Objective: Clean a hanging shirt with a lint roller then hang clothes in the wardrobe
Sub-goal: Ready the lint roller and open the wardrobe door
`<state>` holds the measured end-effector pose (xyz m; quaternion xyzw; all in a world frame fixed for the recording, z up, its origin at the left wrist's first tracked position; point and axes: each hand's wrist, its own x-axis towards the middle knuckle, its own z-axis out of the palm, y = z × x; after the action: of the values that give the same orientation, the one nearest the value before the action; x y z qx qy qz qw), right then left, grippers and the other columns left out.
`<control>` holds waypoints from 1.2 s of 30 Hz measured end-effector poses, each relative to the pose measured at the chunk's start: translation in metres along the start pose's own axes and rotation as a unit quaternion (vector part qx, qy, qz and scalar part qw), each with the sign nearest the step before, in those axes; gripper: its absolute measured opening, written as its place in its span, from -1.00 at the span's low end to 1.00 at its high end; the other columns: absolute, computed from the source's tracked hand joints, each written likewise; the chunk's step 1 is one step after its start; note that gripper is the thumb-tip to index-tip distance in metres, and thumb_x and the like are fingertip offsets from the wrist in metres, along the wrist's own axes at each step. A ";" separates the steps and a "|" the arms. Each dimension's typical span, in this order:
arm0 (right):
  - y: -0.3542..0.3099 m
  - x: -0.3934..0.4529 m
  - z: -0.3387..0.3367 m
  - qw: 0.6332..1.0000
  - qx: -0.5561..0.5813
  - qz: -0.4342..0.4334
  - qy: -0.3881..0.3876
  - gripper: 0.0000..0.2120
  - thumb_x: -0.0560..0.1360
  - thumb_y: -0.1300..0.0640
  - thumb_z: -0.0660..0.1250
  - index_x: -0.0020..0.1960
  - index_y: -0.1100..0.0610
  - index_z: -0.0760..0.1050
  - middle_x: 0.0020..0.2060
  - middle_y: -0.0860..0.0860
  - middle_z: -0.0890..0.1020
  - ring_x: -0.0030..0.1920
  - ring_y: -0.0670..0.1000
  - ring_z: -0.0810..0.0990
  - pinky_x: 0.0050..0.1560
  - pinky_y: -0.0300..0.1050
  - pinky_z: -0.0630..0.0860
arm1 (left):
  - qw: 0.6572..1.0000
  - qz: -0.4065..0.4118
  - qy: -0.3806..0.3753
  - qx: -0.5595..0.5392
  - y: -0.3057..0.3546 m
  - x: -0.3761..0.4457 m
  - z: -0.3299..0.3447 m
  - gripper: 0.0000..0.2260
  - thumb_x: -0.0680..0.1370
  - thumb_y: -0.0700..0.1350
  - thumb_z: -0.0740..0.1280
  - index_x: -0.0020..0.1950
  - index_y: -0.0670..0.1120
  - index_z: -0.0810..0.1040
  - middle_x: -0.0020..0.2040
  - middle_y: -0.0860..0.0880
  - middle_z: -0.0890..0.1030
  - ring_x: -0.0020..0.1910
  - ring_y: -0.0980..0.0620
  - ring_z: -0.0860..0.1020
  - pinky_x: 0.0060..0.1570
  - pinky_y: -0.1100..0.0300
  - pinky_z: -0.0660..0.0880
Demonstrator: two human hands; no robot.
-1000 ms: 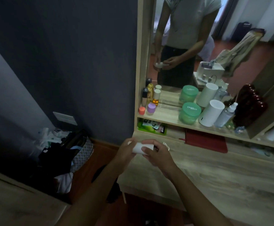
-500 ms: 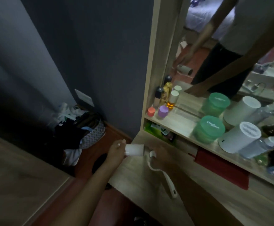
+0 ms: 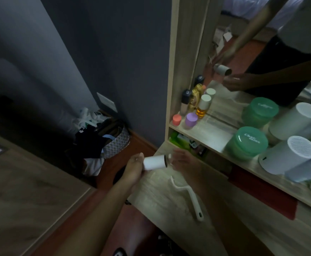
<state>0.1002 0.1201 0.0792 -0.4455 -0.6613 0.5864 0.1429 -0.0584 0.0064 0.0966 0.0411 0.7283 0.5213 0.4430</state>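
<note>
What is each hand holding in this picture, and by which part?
The left hand grips the white cylindrical lint roll round its left end. The right hand, blurred, is open beside its other end, holding nothing. The white plastic roller handle lies on the desk.

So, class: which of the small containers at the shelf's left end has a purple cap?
The short purple-capped jar, standing between the pink-capped jar and the amber bottle.

You have a white cylindrical paper lint roll with a dark core end, and a white plastic roller handle on the pale wood-grain table. A green round lidded jar with white lettering, a lilac cap, a coral cap, an amber bottle line the shelf; grey-blue wall, a white-and-grey patterned basket
</note>
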 end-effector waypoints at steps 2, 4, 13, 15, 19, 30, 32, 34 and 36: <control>-0.006 -0.007 0.001 0.999 0.020 -0.027 0.009 -0.69 0.52 0.21 0.38 0.24 0.02 0.53 0.04 -0.12 0.62 -0.03 -0.24 0.58 -0.09 -0.49 0.49 | 1.000 0.001 -0.003 -0.014 0.004 -0.003 0.008 -0.71 0.66 -0.01 0.16 0.27 -0.16 0.44 -0.06 -0.13 0.58 -0.14 -0.04 0.56 -0.16 0.08 0.51; -0.006 -0.009 0.005 0.998 0.043 -0.042 0.028 -0.73 0.51 0.14 0.40 0.20 -0.03 0.56 0.03 -0.16 0.63 0.00 -0.23 0.58 -0.04 -0.48 0.48 | 0.999 0.003 -0.001 -0.036 0.005 -0.003 0.012 -0.73 0.65 -0.02 0.16 0.25 -0.14 0.44 -0.08 -0.12 0.58 -0.15 -0.04 0.55 -0.07 0.02 0.49; -0.012 -0.017 0.008 0.987 0.075 -0.123 0.075 -0.82 0.50 0.19 0.41 0.06 -0.03 0.58 -0.07 -0.23 0.63 -0.05 -0.39 0.58 0.08 -0.30 0.55 | 0.997 0.006 0.002 -0.078 0.015 -0.012 0.022 -0.78 0.66 -0.04 0.15 0.02 -0.13 0.52 -0.15 -0.15 0.58 -0.22 -0.03 0.55 -0.20 0.09 0.51; -0.014 -0.016 0.012 0.982 0.079 -0.143 0.093 -0.86 0.49 0.16 0.40 0.00 -0.04 0.59 -0.09 -0.20 0.65 -0.02 -0.30 0.61 0.08 -0.20 0.56 | 0.996 0.003 -0.004 -0.086 0.019 -0.016 0.023 -0.76 0.67 -0.05 0.14 -0.05 -0.13 0.52 -0.19 -0.14 0.56 -0.24 -0.02 0.54 -0.12 0.04 0.50; -0.013 -0.015 0.020 0.973 0.123 -0.155 0.119 -0.88 0.45 -0.01 0.38 -0.03 -0.07 0.60 -0.08 -0.16 0.68 0.01 -0.22 0.64 0.07 -0.21 0.56 | 0.994 0.000 -0.037 -0.101 0.024 -0.026 0.025 -0.76 0.67 -0.07 0.13 -0.09 -0.11 0.49 -0.13 -0.10 0.53 -0.16 0.03 0.53 0.21 -0.08 0.47; -0.041 0.007 0.007 0.978 0.203 -0.033 -0.031 -0.55 0.27 -0.12 0.48 0.06 0.12 0.63 -0.02 0.18 0.67 -0.03 0.21 0.67 0.00 0.26 0.61 | 0.959 0.173 -0.194 0.115 0.028 -0.032 0.018 -0.51 0.58 -0.19 0.29 0.44 0.19 0.28 0.27 -0.09 0.52 -0.10 -0.11 0.65 -0.35 0.15 0.59; -0.040 0.010 0.007 0.973 0.216 -0.006 -0.076 -0.53 0.23 -0.07 0.51 0.05 0.16 0.62 -0.06 0.17 0.66 -0.06 0.20 0.67 -0.01 0.19 0.60 | 0.938 0.208 -0.239 0.138 0.031 -0.036 0.018 -0.53 0.53 -0.19 0.32 0.31 0.28 0.33 0.14 0.10 0.58 -0.05 0.12 0.64 -0.21 0.27 0.58; -0.033 0.017 0.007 0.956 0.270 0.038 -0.105 -0.65 0.25 -0.06 0.53 -0.04 0.08 0.60 -0.15 0.10 0.67 -0.12 0.12 0.69 -0.06 0.10 0.61 | 0.959 0.196 -0.178 0.104 0.037 -0.039 0.025 -0.74 0.59 -0.13 0.22 0.19 0.20 0.41 0.02 0.13 0.62 -0.19 0.29 0.62 -0.27 0.40 0.54; -0.023 0.021 0.008 0.968 0.243 0.059 -0.012 -0.81 0.40 -0.02 0.44 -0.05 -0.04 0.50 -0.17 0.03 0.65 -0.13 0.08 0.68 -0.09 0.01 0.60 | 0.990 0.109 -0.086 0.033 0.043 -0.026 0.033 -0.73 0.63 -0.12 0.15 0.30 0.09 0.44 0.14 -0.08 0.59 -0.11 0.00 0.65 -0.23 0.18 0.58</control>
<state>0.0728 0.1331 0.0904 -0.4283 -0.4731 0.7422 0.2046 -0.0370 0.0356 0.1444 0.1800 0.6952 0.5368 0.4429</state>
